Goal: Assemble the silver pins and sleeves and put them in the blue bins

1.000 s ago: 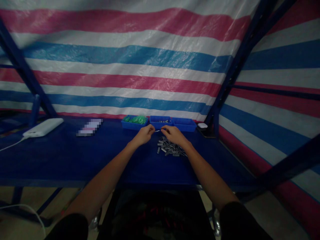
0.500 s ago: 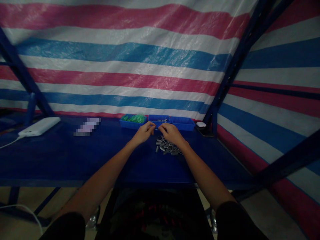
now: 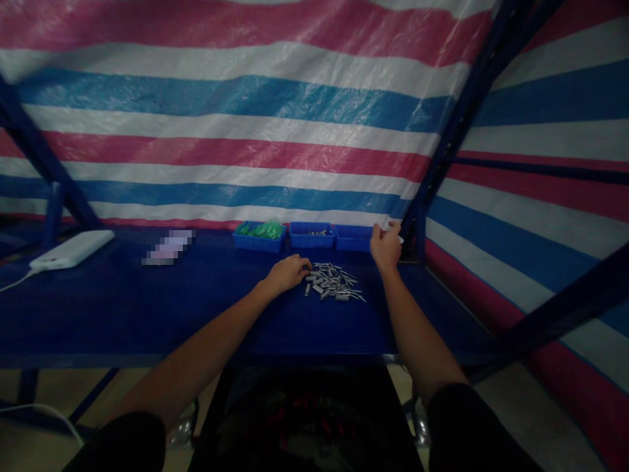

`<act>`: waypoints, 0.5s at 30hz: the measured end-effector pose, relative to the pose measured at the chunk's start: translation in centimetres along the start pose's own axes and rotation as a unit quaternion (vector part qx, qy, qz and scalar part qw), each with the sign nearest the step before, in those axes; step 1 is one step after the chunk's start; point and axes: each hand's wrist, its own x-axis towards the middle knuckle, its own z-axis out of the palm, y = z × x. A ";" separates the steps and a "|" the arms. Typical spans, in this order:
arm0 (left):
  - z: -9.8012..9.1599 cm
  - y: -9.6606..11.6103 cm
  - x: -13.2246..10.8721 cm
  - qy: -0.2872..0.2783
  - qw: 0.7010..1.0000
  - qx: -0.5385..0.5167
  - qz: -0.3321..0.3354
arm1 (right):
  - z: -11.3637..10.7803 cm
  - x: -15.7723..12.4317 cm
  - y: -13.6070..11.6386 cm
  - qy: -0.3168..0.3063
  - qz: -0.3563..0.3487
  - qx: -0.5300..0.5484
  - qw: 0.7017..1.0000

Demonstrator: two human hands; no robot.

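A pile of small metal pieces (image 3: pixel 334 282), thin pins with short grey cylinders that look like blind rivets, lies on the blue table. My left hand (image 3: pixel 289 272) is at the pile's left edge, fingers bent together against it; what they pinch, if anything, is hidden. Further right, my right hand (image 3: pixel 386 246) is raised over the right end of a blue bin (image 3: pixel 352 239). Its fingers are closed, and I cannot make out anything in them. In the middle blue bin (image 3: pixel 312 242) lie a few small metal pieces. Green plastic pieces (image 3: pixel 263 229) fill the left blue bin (image 3: pixel 259 244).
A white power bank (image 3: pixel 73 250) with a cable rests on the table's left side. Nearby lies a pixelated flat object (image 3: pixel 168 248). A small white case, partly covered by my right hand, is at the back right. Blue frame posts (image 3: pixel 420 229) and striped sheeting (image 3: pixel 246 151) enclose the table (image 3: pixel 162 314).
My hands were together over the pile with a thin metal pin between them. They have separated: the left dropped to the pile's edge, the right moved right to the far bin's end.
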 end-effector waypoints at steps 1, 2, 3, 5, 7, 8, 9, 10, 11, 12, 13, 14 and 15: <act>0.1 0.1 0.1 0.001 1.000 -0.003 -0.007 | 0.1 0.1 0.5 0.001 0.018 0.003 1.000; 0.2 0.2 0.1 0.002 1.000 -0.004 -0.012 | 0.2 0.2 0.7 0.004 0.023 0.012 1.000; 0.3 0.3 0.2 0.003 1.000 -0.003 -0.015 | 0.3 0.0 0.7 0.006 0.017 0.026 0.999; 0.5 0.5 0.2 0.010 1.000 0.010 -0.017 | 0.5 -0.6 0.0 0.000 -0.022 0.064 0.998; 0.7 0.6 0.3 0.027 0.999 0.030 -0.023 | 0.8 -1.8 -1.3 -0.021 -0.080 0.100 0.992; 0.8 0.6 0.3 0.035 0.998 0.036 -0.030 | 1.0 -2.5 -2.0 -0.039 -0.111 0.113 0.987; 0.7 0.4 0.4 0.045 0.998 0.036 -0.040 | 1.2 -3.3 -2.7 -0.063 -0.141 0.123 0.980; 0.7 0.2 0.4 0.055 0.997 0.031 -0.051 | 1.4 -4.2 -3.3 -0.093 -0.174 0.129 0.972; 0.5 0.0 0.5 0.066 0.996 0.023 -0.060 | 1.6 -5.0 -3.9 -0.130 -0.209 0.131 0.960; 0.2 -0.3 0.6 0.080 0.995 0.012 -0.066 | 1.8 -5.7 -4.4 -0.172 -0.244 0.128 0.946; 0.0 -0.7 0.7 0.094 0.993 0.002 -0.069 | 1.9 -6.3 -4.8 -0.212 -0.276 0.123 0.929; -0.3 -0.9 0.7 0.107 0.992 -0.006 -0.069 | 1.9 -6.8 -5.0 -0.247 -0.302 0.115 0.913; -0.5 -1.2 0.8 0.118 0.991 -0.014 -0.068 | 2.0 -7.2 -5.2 -0.273 -0.323 0.106 0.900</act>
